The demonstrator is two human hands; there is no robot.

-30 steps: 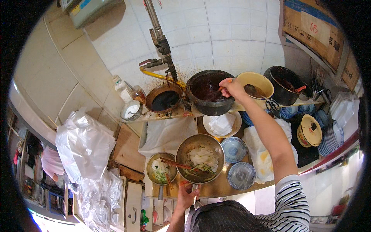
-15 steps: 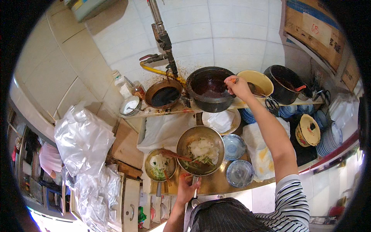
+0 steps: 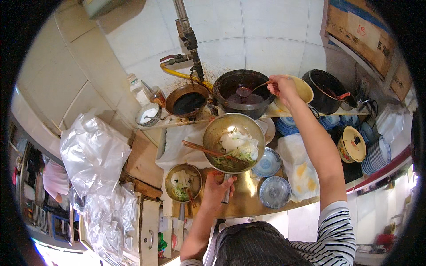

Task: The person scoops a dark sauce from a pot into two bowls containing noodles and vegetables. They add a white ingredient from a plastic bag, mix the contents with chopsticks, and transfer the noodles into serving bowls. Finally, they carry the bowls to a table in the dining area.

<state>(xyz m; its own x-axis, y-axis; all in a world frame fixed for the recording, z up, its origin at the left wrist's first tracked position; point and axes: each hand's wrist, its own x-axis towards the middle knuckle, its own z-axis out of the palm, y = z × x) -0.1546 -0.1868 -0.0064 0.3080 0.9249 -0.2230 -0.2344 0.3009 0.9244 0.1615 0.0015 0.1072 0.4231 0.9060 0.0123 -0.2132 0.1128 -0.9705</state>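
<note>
the left hand (image 3: 216, 190) grips the handle of a metal saucepan (image 3: 214, 135) above the surface (image 3: 243, 197); white noodles (image 3: 238, 142), green shreds (image 3: 243, 155) and wooden chopsticks (image 3: 202, 149) lie in it. the right hand (image 3: 284, 90) holds a ladle (image 3: 243, 91), its cup within a dark pot (image 3: 242, 111). a smaller pan (image 3: 191, 170) and two blue-patterned bowls (image 3: 275, 193) stand on the surface.

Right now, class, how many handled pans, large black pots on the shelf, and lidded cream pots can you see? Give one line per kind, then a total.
Handled pans: 2 (larger pan, smaller pan)
Large black pots on the shelf: 2 (central pot, right-hand pot)
Lidded cream pots: 1 (flowered pot)
Total: 5
</note>
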